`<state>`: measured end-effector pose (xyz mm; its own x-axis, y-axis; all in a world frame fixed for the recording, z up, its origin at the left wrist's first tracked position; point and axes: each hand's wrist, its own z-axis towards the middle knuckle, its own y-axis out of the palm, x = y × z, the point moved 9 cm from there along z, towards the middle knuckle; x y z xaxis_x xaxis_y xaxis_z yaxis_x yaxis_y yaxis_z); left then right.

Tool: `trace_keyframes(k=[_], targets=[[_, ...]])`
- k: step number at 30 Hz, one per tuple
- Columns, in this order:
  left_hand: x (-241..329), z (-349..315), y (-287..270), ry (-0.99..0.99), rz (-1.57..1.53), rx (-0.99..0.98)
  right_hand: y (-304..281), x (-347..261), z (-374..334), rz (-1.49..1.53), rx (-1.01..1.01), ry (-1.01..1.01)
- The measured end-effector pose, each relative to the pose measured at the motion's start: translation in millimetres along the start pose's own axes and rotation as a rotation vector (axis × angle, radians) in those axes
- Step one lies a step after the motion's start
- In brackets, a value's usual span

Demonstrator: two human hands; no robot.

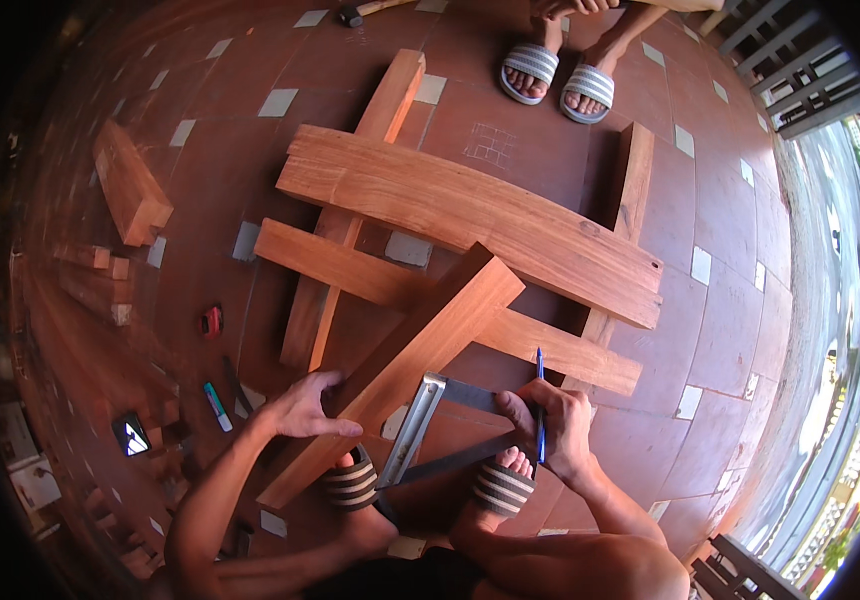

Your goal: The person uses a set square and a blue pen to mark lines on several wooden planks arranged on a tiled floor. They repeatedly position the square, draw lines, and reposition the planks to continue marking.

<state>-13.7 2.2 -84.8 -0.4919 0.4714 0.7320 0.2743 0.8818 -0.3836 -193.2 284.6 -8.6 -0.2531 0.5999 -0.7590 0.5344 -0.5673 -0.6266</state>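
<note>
My left hand (312,406) grips a thick reddish wooden beam (432,330) near its lower end. The beam slants up and away to the right, its far end over the other boards. In my right hand (562,428) are a blue pen (541,420), point upward, and the corner of a triangular metal square (416,432). The square's silver stock lies just right of the beam, apart from it as far as I can see. Beyond, a wide plank (470,220) and a narrower board (340,268) lie across two crosswise timbers, the left one (390,95) and the right one (634,185).
Another person's sandalled feet (558,80) are at the far side, near a hammer (352,15). At left lie a loose wood block (132,185), a red tape measure (212,322), a teal marker (218,407) and a phone (133,436). A slatted railing (800,75) stands at far right.
</note>
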Motion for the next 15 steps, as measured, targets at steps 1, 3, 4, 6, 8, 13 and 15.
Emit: trace_keyframes(k=[1,3,4,6,8,13,15], targets=[[9,-1,-5,0.059,0.029,0.093,-2,0,1,0.02,-0.005,0.027],[17,-1,-7,-0.054,0.156,0.081,-3,3,0,0.033,-0.004,0.043],[27,-3,-10,-0.063,0.176,0.142,-3,7,0,0.029,0.002,0.034],[35,-3,-14,-0.066,0.218,0.244,-3,12,2,0.016,0.018,0.007],[39,-6,-16,-0.054,0.262,0.326,-6,9,5,0.008,0.034,-0.034],[44,-6,-18,-0.041,0.333,0.4,-8,16,7,0.026,0.04,-0.011],[38,-7,-19,-0.043,0.315,0.412,-2,18,8,0.045,0.045,-0.01]])
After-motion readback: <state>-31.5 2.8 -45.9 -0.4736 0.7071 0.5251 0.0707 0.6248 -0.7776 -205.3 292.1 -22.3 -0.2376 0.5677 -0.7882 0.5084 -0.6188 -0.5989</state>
